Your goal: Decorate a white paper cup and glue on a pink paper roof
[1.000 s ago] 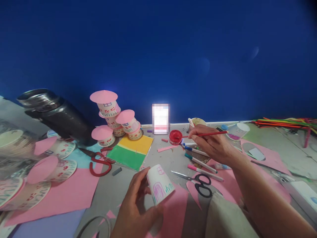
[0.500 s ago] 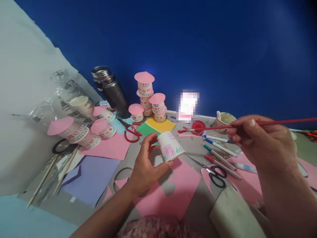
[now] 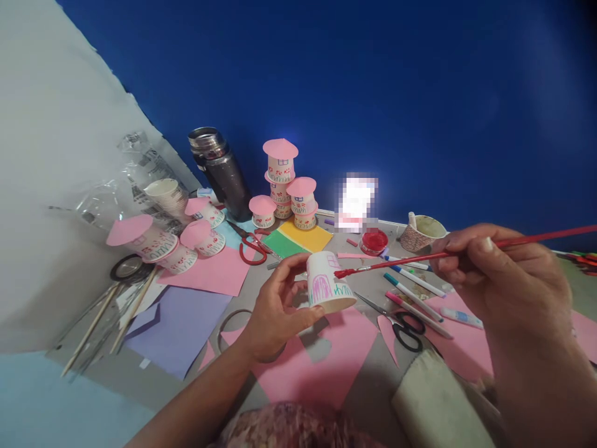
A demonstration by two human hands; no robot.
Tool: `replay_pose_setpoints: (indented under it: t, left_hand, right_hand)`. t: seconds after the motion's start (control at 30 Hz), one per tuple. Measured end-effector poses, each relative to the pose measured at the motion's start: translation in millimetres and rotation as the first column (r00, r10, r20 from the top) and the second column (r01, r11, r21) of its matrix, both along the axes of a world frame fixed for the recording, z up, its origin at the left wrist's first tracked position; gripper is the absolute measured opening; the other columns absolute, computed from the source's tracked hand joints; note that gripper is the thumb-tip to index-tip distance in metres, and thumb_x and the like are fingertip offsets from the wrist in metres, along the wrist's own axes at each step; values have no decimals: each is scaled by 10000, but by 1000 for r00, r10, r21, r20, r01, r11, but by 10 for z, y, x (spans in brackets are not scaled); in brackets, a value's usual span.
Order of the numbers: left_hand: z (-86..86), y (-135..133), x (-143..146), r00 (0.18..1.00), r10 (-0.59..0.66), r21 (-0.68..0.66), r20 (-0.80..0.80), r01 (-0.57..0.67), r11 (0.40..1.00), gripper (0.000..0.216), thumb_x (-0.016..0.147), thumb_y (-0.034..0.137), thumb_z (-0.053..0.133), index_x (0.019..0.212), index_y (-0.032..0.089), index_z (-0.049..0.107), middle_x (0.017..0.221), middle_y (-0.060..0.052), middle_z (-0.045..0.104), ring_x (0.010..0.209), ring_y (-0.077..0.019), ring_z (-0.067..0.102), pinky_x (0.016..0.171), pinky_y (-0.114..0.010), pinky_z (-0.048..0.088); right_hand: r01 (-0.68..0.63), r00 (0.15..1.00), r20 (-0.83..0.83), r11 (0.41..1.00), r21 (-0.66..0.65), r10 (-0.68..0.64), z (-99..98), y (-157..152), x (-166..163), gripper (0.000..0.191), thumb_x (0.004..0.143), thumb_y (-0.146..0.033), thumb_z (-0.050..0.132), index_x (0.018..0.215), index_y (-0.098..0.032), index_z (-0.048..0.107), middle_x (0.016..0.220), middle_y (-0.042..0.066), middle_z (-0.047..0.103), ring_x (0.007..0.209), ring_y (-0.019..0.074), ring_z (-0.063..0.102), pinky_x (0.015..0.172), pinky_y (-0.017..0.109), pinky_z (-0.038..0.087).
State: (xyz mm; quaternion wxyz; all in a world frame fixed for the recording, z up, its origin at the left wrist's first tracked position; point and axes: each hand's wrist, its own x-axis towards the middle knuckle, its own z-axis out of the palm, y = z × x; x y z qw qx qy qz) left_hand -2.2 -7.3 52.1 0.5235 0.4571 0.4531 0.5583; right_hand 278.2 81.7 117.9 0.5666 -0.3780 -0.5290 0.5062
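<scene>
My left hand point(image 3: 280, 311) grips a white paper cup point(image 3: 323, 274), turned upside down and tilted, with a purple door, a window and green grass drawn on it. Between the fingers of my right hand point(image 3: 504, 274) is a red paintbrush point(image 3: 410, 260). Its red-coated tip lies at the cup's side, right of the door; whether it touches I cannot tell. Behind the brush stands an open pot of red paint point(image 3: 374, 241). Decorated cups with pink cone roofs point(image 3: 280, 148) are stacked near the wall.
Black-handled scissors point(image 3: 403, 328), several markers point(image 3: 415, 298) and cut pink paper point(image 3: 321, 373) lie close to my hands. A dark steel flask point(image 3: 221, 177), red-handled scissors point(image 3: 252, 249) and a stack of paper cups point(image 3: 165, 196) stand or lie left. A patterned mug point(image 3: 420, 235) is behind my right hand.
The brush tip has moved from beside the paint pot down to the cup's side. My left hand has shifted the cup slightly right and down, turning it more upright.
</scene>
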Motion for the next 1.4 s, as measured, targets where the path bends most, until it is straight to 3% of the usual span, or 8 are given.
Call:
replay_pose_setpoints:
  t: [0.7, 0.93, 1.17, 1.4]
  left_hand:
    - [-23, 9, -8, 999, -31, 37, -10, 31, 999, 685, 733, 295, 923, 1349, 263, 622, 1406, -103, 620, 1283, -315, 627, 1021, -405, 557]
    - [-113, 18, -40, 986, 15, 80, -168, -1, 997, 752, 748, 275, 917, 1419, 269, 578, 1456, -116, 588, 1340, -335, 590, 1124, -468, 503]
    - [-119, 8, -9, 992, -14, 113, -122, 28, 993, 769, 725, 256, 932, 1407, 282, 577, 1417, -105, 596, 1313, -324, 604, 1094, -450, 525]
    - [-85, 5, 4, 995, -32, 90, -98, 41, 995, 764, 715, 272, 943, 1391, 286, 586, 1403, -97, 605, 1298, -308, 609, 1072, -426, 527]
  right_hand:
    - [-5, 999, 34, 1000, 15, 4, 19, -32, 9, 257, 775, -467, 915, 739, -228, 826, 622, 75, 717, 518, 147, 646, 420, 231, 463]
    - [92, 993, 61, 991, 94, -98, 32, -61, 112, 223, 816, -428, 895, 749, -230, 818, 675, 75, 724, 552, 155, 658, 433, 258, 458]
    - [-16, 996, 94, 995, 102, 7, 56, -69, 97, 199, 849, -441, 866, 785, -255, 838, 643, 55, 718, 571, 147, 676, 452, 224, 496]
    - [-28, 997, 81, 995, 92, 20, 52, -51, 57, 198, 831, -457, 878, 775, -271, 840, 636, 47, 726, 564, 138, 678, 470, 211, 508]
